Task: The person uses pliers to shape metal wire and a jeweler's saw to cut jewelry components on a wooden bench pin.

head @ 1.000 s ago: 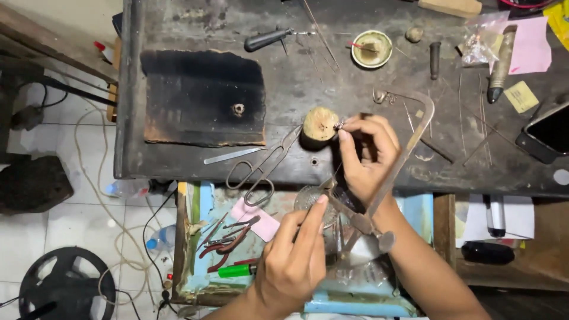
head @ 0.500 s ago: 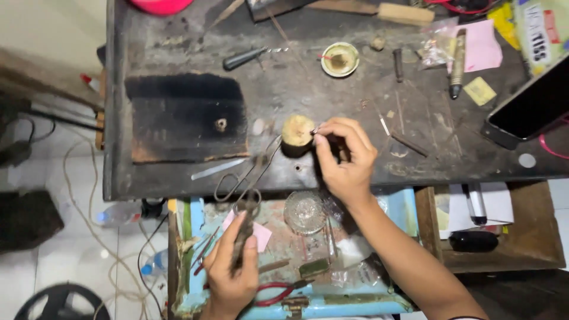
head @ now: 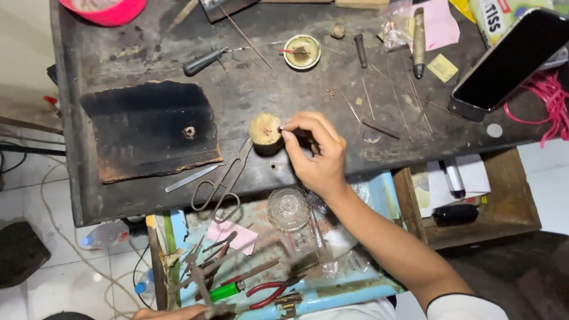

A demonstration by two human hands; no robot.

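Note:
My right hand (head: 314, 151) rests on the dark workbench (head: 148, 53), its thumb and forefinger pinching a tiny object against the side of a small round tan block (head: 265, 130). The pinched piece is too small to identify. Metal shears (head: 222, 181) lie just left of the block, a flat file (head: 192, 178) beside them. My left hand (head: 169, 312) is low at the bottom edge, over the open tool drawer (head: 255, 278), closed around a tool handle among pliers; most of that hand is cut off by the frame.
A charred black board (head: 148, 127) covers the bench's left part. A small dish (head: 302, 50), an awl (head: 204, 60), thin wires, a phone (head: 507, 59) and pink paper lie at the back. A glass dish (head: 288, 207) sits in the drawer. A wooden drawer (head: 474, 201) is at right.
My left hand has dropped from near the block down into the tool drawer and toward the frame's bottom edge. My right hand has stayed at the tan block.

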